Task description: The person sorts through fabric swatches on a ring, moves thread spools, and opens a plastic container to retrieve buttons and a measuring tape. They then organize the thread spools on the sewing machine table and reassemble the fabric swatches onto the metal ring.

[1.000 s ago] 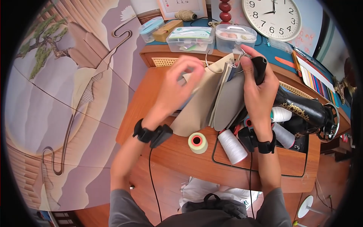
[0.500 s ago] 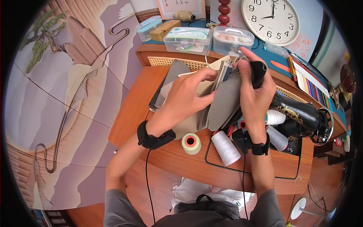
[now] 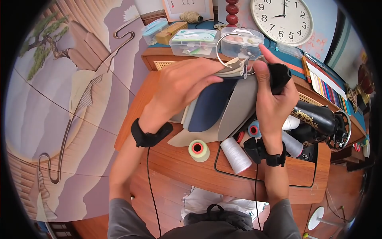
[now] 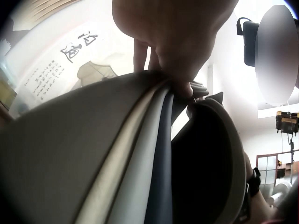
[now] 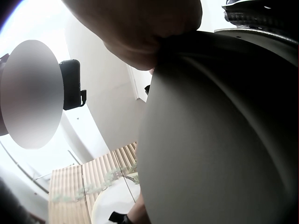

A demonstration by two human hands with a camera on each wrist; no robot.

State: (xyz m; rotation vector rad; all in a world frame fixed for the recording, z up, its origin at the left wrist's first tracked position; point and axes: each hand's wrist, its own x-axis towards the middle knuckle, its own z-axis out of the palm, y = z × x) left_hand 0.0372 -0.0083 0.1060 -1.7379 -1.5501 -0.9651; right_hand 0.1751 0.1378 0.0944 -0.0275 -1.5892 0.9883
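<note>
A bundle of leather-like swatches hangs on a large metal ring (image 3: 218, 49) over the wooden table. My left hand (image 3: 177, 85) pinches several swatches by their top ends, close to the ring. Beneath it a navy swatch (image 3: 209, 107) and a grey swatch (image 3: 240, 107) fan downward. In the left wrist view, grey, cream, light grey-blue and navy swatches (image 4: 161, 163) spread below the fingers. My right hand (image 3: 274, 97) grips the other side of the bundle, with a curled black swatch (image 3: 281, 76) between thumb and fingers. A broad grey swatch (image 5: 201, 140) fills much of the right wrist view.
On the table (image 3: 175, 159) stand a pale yellow thread cone (image 3: 203, 154) and a lying white cone (image 3: 236, 155). A black sewing machine (image 3: 318, 115) is at the right, beside a grey cone (image 3: 292, 144). Plastic boxes (image 3: 195, 42) and a clock (image 3: 283, 20) stand behind.
My left hand first came to the bundle, then drew several swatches up and left at the ring, exposing the navy one. My right hand keeps its grip.
</note>
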